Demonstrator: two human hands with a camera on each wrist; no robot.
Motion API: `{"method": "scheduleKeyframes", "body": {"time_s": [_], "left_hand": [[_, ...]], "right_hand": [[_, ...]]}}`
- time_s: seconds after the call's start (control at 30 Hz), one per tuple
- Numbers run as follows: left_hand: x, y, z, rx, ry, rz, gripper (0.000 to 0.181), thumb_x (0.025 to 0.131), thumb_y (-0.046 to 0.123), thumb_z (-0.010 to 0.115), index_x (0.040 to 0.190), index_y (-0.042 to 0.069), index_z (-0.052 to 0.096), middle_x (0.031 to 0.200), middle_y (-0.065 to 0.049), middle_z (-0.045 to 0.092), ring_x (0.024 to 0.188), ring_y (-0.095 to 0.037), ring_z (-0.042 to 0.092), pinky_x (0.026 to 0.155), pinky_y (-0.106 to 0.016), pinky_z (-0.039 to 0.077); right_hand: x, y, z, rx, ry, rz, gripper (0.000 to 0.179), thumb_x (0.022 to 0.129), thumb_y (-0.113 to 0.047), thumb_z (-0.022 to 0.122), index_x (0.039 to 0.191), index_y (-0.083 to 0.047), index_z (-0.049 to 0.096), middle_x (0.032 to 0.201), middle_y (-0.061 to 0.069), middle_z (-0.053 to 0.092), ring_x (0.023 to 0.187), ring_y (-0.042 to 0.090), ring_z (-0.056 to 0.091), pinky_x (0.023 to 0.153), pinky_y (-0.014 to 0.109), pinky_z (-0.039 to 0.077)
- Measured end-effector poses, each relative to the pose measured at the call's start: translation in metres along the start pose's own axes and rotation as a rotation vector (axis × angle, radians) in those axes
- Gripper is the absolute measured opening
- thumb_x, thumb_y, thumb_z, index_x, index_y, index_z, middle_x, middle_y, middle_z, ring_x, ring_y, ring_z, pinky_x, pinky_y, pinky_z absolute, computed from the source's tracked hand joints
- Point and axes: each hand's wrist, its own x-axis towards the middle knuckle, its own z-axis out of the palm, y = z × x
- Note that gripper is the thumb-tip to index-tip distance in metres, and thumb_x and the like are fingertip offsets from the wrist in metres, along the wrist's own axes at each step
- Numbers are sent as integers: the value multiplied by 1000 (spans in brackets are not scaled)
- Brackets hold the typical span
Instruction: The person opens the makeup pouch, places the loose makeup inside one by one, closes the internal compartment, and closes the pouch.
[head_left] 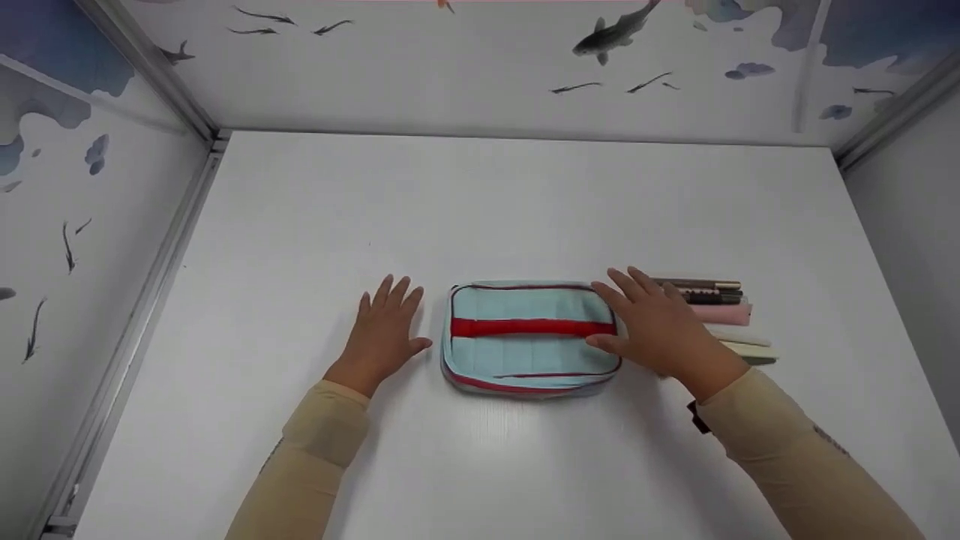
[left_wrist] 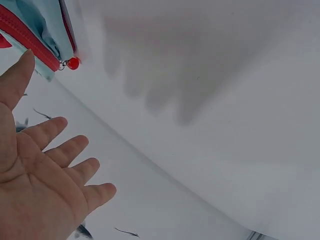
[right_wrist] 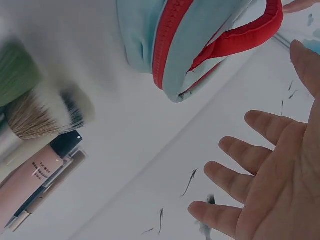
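A light blue cosmetic bag point(head_left: 532, 356) with red piping and a red top handle point(head_left: 532, 328) lies on the white table. Its red zipper point(right_wrist: 170, 42) shows along the side in the right wrist view, and a round red zipper pull point(left_wrist: 73, 63) hangs at one corner in the left wrist view. My left hand point(head_left: 382, 334) is spread in the air just left of the bag, fingers straight and holding nothing. Over the bag's right end hovers my right hand point(head_left: 660, 322), fingers also extended, with nothing in its grasp.
Right of the bag, partly behind my right hand, lie several makeup items: slim dark pencils point(head_left: 712, 296), a pink tube point(head_left: 724, 313) and makeup brushes point(right_wrist: 37, 115). White panels with painted fish point(head_left: 611, 37) enclose the table's back and sides.
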Motion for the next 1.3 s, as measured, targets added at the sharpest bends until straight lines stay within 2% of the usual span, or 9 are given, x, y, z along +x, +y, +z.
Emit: {"method": "scheduleKeyframes", "body": {"time_s": [0.3,0.5,0.77,1.1,1.3], "left_hand": [[4,1,0,-86,-34,29,73,87,25,72,148,8,36,155,-14,30,145,-31,21,116,-46,19],[7,2,2,-173,-38,8,73,87,22,73,149,11,36,155,-12,32,144,-29,26,114,-45,25],[12,4,1,-279,-54,-25,69,88,15,71,148,14,38,153,-10,36,142,-26,29,113,-43,29],[18,5,2,-346,-86,-46,65,90,12,68,148,15,38,152,-7,38,142,-24,29,114,-40,26],[27,3,2,-399,-93,-40,63,91,9,66,147,13,39,151,-8,39,142,-25,30,115,-40,24]], "right_hand": [[11,-18,-9,-20,2,-68,75,89,-50,62,149,-13,37,153,16,34,140,39,27,106,64,26],[24,-31,-12,-46,12,-109,66,89,-45,64,143,-12,46,144,14,47,133,35,40,103,58,36],[40,-46,-16,-67,5,-143,56,90,-38,66,137,-11,53,135,13,56,126,33,49,100,54,42],[56,-56,-18,-41,2,-167,47,91,-29,66,133,-11,57,131,13,59,121,32,53,97,53,44],[69,-59,-17,-11,-11,-145,46,90,-27,67,133,-12,58,131,12,59,121,32,54,98,52,44]]}}
